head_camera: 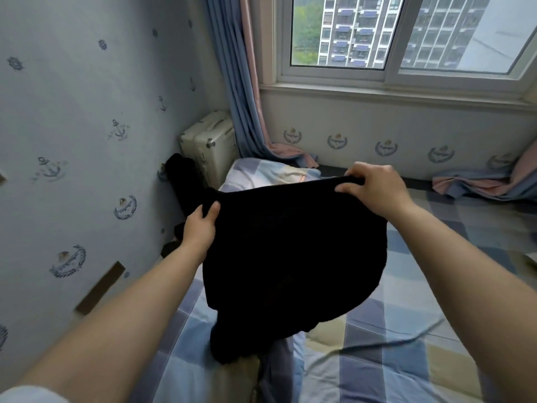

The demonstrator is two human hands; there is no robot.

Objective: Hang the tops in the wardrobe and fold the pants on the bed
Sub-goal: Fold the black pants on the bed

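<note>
I see a black garment [290,257] held up in the middle of the frame, stretched between both hands over the bed [421,330]. My left hand [200,225], left of centre, grips the garment's upper left corner, thumb curled over the front of the cloth. My right hand [374,187], higher and right of centre, pinches the upper right edge with fingers curled round it. The two hands are well apart, and the top edge runs taut between them, sloping up toward the right. The cloth hangs down below the hands, and its lower end bunches on the bed near the bottom centre. I cannot tell whether it is a top or pants; it is too dark to read any seams.

The bed carries a checked sheet in blue, grey and cream, filling the lower right. A pillow [270,173] in pale patches lies just behind the garment. In the upper centre left, a cream suitcase [212,144] stands in the corner beside a blue and pink curtain [241,82]. More dark cloth [181,173] lies against the wall [72,112] at left, which has anchor-patterned paper. A window [406,33] at upper right shows apartment blocks.
</note>
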